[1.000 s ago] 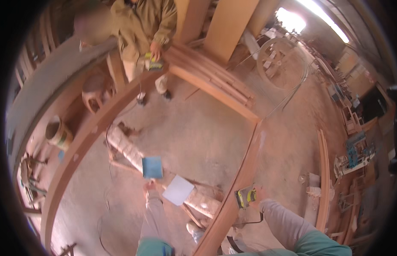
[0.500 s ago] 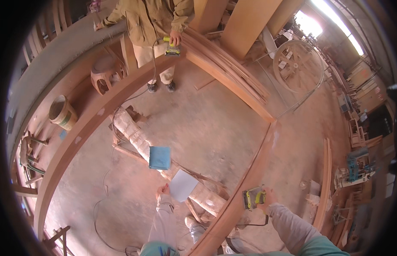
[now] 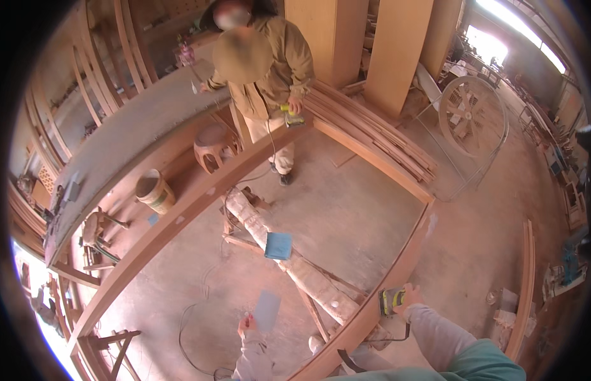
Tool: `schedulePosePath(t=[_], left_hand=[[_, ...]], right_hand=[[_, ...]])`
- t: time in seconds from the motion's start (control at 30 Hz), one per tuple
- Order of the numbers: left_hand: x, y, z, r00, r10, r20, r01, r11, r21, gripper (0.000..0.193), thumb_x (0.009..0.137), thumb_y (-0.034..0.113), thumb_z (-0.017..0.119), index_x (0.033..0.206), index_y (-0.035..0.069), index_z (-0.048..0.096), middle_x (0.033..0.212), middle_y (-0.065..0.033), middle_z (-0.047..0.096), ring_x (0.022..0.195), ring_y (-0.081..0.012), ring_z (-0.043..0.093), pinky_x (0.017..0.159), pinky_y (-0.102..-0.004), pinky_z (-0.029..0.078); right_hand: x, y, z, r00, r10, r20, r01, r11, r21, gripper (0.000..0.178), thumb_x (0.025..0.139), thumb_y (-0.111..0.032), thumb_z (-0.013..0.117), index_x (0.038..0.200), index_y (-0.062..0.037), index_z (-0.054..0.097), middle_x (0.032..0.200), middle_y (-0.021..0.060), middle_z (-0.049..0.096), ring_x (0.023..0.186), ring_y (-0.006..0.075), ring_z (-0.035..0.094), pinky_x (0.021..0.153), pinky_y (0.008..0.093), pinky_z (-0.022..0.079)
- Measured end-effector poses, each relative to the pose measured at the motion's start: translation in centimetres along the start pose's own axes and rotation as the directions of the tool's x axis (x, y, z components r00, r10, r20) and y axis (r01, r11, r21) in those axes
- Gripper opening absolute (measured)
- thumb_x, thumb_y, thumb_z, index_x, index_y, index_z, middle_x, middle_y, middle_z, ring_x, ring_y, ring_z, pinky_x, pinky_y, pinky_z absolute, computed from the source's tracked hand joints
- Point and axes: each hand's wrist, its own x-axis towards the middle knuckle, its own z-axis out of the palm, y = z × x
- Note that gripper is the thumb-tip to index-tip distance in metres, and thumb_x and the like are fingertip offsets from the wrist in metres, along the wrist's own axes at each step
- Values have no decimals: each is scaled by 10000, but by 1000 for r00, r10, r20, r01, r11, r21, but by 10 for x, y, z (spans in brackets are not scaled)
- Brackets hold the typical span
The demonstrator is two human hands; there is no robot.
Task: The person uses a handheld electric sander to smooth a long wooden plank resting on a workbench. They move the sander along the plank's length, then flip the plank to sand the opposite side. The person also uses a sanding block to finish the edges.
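Observation:
My left hand [image 3: 248, 324] pinches a thin whitish sheet [image 3: 267, 309] by its edge, held out over the floor inside a large wooden frame. In my right hand [image 3: 410, 296] is a yellow-green and grey power sander [image 3: 390, 301], set against the frame's near right rail [image 3: 403, 267]. A blue square pad or sheet stack [image 3: 278, 246] lies on a wrapped, pale support beam [image 3: 308, 279] under the frame. Across from me, a co-worker [image 3: 260, 70] in a tan jacket has a similar sander [image 3: 293, 118] at the frame's far corner.
A long grey curved workbench [image 3: 149, 114] runs along the left. Beneath and beside it stand a stool [image 3: 216, 147] and a bucket [image 3: 155, 192]. Stacked boards [image 3: 371, 130] lie behind the far rail, with a large round fan [image 3: 470, 117] to their right. A cable [image 3: 183, 330] trails over the floor.
My view has swung up and to the left. My left hand has carried the sheet away from the wrapped beam, leftward and nearer to me. My right hand keeps the sander at the rail.

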Motion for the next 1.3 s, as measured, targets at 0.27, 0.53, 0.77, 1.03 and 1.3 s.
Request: schedulePosePath(t=[0.27,0.53,0.77,1.03,1.3], left_hand=[[-89,-21,-99,982,-39,-184,54,995,78,330,869,349,755,798,32,699,614,-36,624,529,-112,529,506,-302,456],[-179,-22,-114,973,13,-231,6,997,82,306,846,338,770,808,40,714,600,-9,598,555,-94,483,530,-293,435],[-195,-2,-113,980,45,-194,-38,998,41,298,844,327,770,862,31,735,600,-10,601,549,-87,489,525,-280,431],[-172,-26,-154,974,-16,-225,35,996,79,341,847,367,767,847,29,723,610,-29,615,559,-95,506,544,-291,445],[-163,-43,-209,976,-19,-215,52,987,150,356,840,389,774,839,38,718,614,-46,622,568,-110,529,574,-297,467]], right_hand=[[1,6,-21,988,-106,115,108,994,-8,819,603,-316,836,1288,-121,430,1300,245,446,1104,438,583,933,474,507],[5,15,-28,961,-209,182,215,977,-14,768,609,-319,827,1239,-134,429,1286,225,460,1083,417,609,913,467,518],[10,18,-18,958,-223,182,230,973,-17,771,621,-333,846,1224,-114,419,1291,238,455,1068,430,613,908,471,519],[12,18,-9,978,-159,136,157,987,26,776,594,-252,872,1221,-129,432,1287,216,428,1069,451,595,942,480,502],[27,26,9,981,-170,95,164,984,70,852,580,-213,890,1269,-104,400,1345,261,394,1165,466,553,972,468,497]])
